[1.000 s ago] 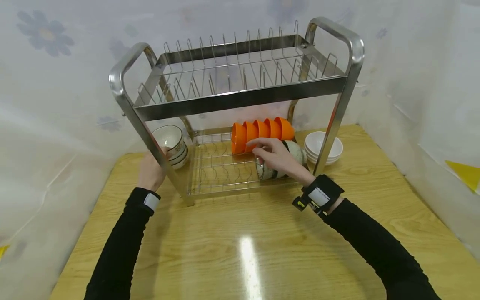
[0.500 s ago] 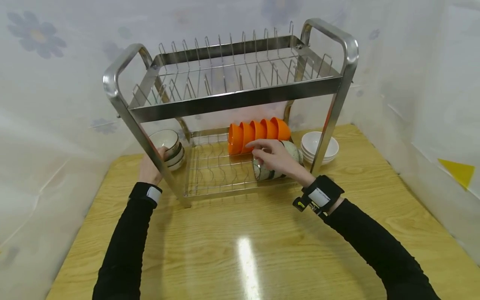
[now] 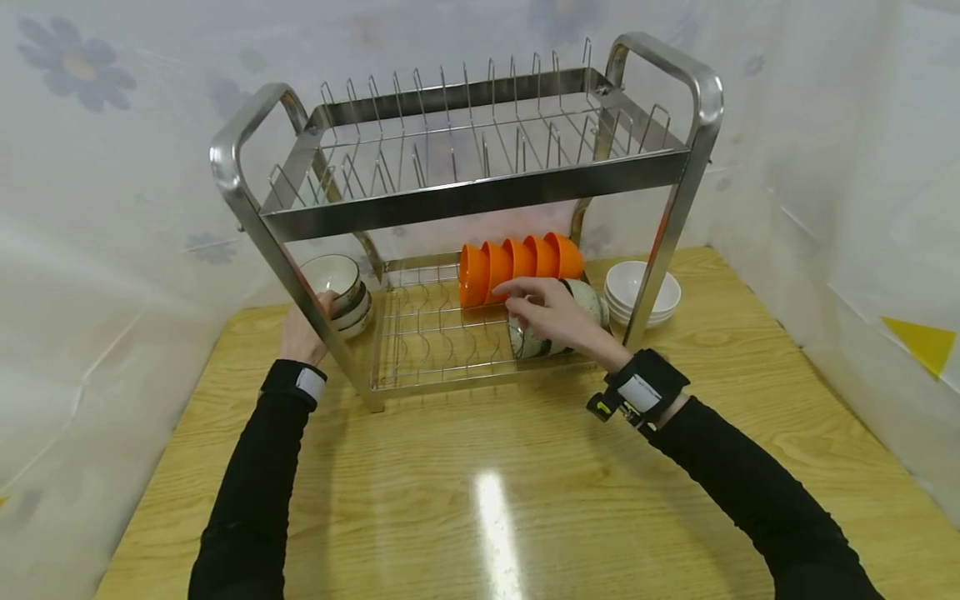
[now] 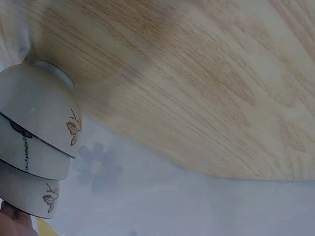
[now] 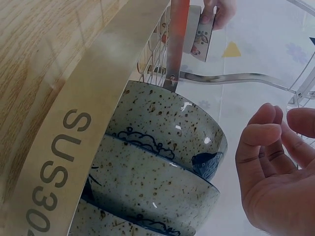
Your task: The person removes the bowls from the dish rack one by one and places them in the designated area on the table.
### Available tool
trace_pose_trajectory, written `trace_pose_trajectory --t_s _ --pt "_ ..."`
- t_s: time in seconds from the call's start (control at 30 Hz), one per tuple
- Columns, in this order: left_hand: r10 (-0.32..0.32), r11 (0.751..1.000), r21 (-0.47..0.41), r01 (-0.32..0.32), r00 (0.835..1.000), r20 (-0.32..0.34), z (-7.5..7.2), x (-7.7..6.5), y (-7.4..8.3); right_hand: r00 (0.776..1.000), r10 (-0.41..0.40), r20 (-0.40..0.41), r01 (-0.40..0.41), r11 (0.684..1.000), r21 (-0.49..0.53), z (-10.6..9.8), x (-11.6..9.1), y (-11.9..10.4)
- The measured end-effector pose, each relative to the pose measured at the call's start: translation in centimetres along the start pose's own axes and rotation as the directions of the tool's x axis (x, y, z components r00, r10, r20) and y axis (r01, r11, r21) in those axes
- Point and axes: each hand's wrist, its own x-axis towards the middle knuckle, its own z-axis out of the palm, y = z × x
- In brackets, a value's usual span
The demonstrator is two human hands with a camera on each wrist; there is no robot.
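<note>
At the left of the dish rack, my left hand [image 3: 302,332] pinches the rim of the top bowl [image 3: 330,275] in a stack of cream bowls [image 4: 34,103] with small flower prints. Part of that hand is behind the rack's front left post. In the left wrist view only some fingers [image 4: 15,222] show, at the rim. My right hand [image 3: 555,312] hovers above speckled bowls [image 5: 167,123] with blue patterns, which lie on their sides in the lower tier. Its fingers are loosely curled and hold nothing.
Orange bowls [image 3: 517,262] stand on edge in a row behind the speckled ones. White bowls [image 3: 626,287] are stacked on the table to the right of the metal rack [image 3: 480,192]. The rack's upper tier and posts rise above both hands.
The head view has shifted slightly. My left hand has moved a little at the bowl's rim, with more of its fingers showing there. The right hand stays in place over the speckled bowls.
</note>
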Motion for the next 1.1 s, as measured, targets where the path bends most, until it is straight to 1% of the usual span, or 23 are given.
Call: trace_pose_trajectory --t_s 0.17,0.3,0.43,0.57,0.67,0.77,0.93,1.1 --pt "-0.011 1.000 -0.009 0.011 1.000 0.009 -0.1 0.0 -0.1 1.000 -0.008 -0.003 0.008 1.000 0.000 0.0 0.0 0.2" --pt "-0.021 1.000 -0.002 0.021 0.999 0.034 -0.1 -0.1 -0.2 1.000 -0.007 -0.004 0.007 1.000 -0.003 0.0 -0.1 0.2" --pt "-0.026 1.000 0.006 0.026 0.997 0.070 -0.3 -0.1 -0.3 1.000 -0.003 0.000 0.003 1.000 -0.011 -0.1 -0.1 0.2" --pt "-0.030 1.000 -0.005 0.031 0.991 0.133 -0.6 0.0 -0.4 1.000 -0.006 -0.003 0.006 1.000 -0.018 -0.2 -0.1 0.2" --pt "-0.039 0.999 -0.010 0.042 0.980 0.197 -0.8 0.1 -0.5 1.000 -0.007 -0.028 0.006 1.000 -0.025 -0.3 -0.1 0.3" --pt "-0.045 0.999 -0.011 0.050 0.969 0.241 -0.9 0.2 -0.6 0.997 -0.014 -0.072 0.010 0.999 -0.050 -0.3 -0.1 0.4" --pt "-0.039 0.999 -0.027 0.047 0.966 0.256 -1.0 0.0 -0.5 0.991 -0.040 -0.131 0.024 0.992 -0.120 -0.3 -0.1 0.6" --pt "-0.020 0.999 -0.036 0.030 0.964 0.265 -1.2 -0.3 -0.4 0.985 -0.068 -0.161 0.034 0.979 -0.203 -0.4 0.1 0.6"
